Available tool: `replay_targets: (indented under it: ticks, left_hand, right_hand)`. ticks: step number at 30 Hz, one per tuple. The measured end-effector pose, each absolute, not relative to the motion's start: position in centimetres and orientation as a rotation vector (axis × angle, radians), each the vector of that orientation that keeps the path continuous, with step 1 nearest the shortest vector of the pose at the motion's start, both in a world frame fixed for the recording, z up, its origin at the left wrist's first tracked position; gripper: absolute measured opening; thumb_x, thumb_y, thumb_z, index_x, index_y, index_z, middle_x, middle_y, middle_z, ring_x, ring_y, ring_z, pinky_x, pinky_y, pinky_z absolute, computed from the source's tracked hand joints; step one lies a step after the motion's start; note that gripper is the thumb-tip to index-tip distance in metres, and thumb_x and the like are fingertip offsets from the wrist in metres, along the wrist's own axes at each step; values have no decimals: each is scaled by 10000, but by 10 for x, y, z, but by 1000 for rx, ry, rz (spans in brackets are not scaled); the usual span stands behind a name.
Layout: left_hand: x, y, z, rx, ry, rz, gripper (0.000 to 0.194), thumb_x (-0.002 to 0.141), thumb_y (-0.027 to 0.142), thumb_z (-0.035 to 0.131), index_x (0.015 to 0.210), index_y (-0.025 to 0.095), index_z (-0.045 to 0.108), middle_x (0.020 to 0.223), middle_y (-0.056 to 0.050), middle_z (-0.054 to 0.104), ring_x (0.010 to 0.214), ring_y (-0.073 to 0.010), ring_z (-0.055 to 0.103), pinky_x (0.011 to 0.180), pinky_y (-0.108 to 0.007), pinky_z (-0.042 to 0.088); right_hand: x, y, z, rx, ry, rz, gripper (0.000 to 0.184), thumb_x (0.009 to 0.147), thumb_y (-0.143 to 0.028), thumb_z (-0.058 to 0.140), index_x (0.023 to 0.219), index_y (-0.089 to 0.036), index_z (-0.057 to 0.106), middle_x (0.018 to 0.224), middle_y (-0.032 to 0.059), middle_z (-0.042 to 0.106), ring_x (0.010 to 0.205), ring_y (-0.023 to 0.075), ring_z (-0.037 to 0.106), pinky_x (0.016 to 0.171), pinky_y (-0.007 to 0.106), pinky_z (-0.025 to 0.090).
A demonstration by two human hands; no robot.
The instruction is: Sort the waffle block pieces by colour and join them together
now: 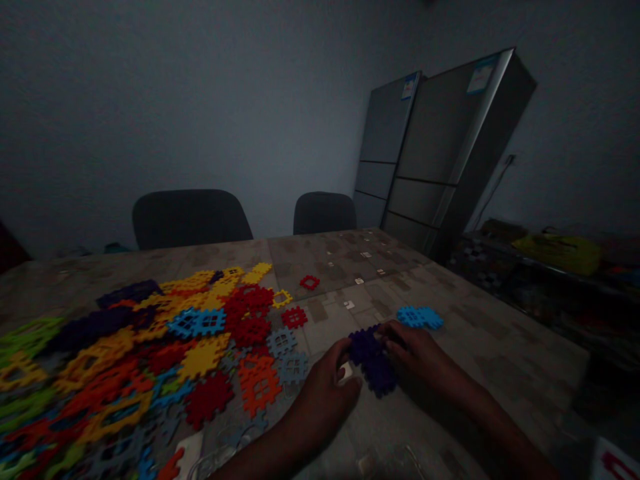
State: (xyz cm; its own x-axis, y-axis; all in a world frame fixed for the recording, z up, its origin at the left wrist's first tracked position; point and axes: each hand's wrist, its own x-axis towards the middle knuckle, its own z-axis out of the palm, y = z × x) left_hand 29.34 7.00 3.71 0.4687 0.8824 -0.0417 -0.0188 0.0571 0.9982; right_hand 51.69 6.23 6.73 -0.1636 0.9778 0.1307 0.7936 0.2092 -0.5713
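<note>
Purple interlocking plastic tiles [373, 360], with notched edges, are between my two hands just above or on the table; the gap beneath them cannot be made out. My left hand [323, 393] grips their left edge with curled fingers, the thumb lower down. From the right side my right hand [415, 353] holds them, its fingers bent over the edge. Just beyond my right hand lie blue interlocking tiles [420, 317]. Left of my left hand are grey window tiles [293, 365] and an orange window tile [260, 387].
A large heap of mixed interlocking tiles, with dark red [210, 399] and yellow [204, 359] ones, covers the table's left side. A red frame tile [310, 283] lies apart. Two chairs [193, 217] stand behind the patterned table [320, 327]; a refrigerator [430, 147] is at back right.
</note>
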Motion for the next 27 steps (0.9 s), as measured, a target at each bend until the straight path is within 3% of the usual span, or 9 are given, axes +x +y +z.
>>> replay_targets:
  ticks: [9,20,23,27]
  left_hand:
    - [298,74,29,1344,789,833,671,651,192,578,1321,176,545,1418,-142,591,1388,-290,481,1181,-448,338]
    - [287,72,21,1278,855,793,754,642,308,634,1366,158,488,1529,-173,470,1457,-307,384,1217,-460,275]
    - [284,71,18,1291,863,791,733,664,322,643,1365,162,499,1520,-170,480,1450,-304,397,1213,-458,289]
    - [281,70,21,1302,865,778,717,669,339,657,1344,150,507,1494,-186,500,1432,-310,423,1216,-458,294]
  right_hand:
    - [538,83,53,-1766,-2061,403,257,805,-150,541,1010,-202,686,875,78,764,787,244,694,698,311,495]
    - [629,106,89,-2037,-1796,211,280,890,-289,539,1112,-225,699,986,84,769,929,263,719,804,350,539]
    - [654,113,81,-2186,-1708,217,217,914,-305,599,1080,-219,709,958,84,762,867,245,724,770,339,560]
    - [661,120,59,-2317,-1680,287,243,1001,-373,602,1155,-195,661,1104,68,705,893,188,687,809,375,582]
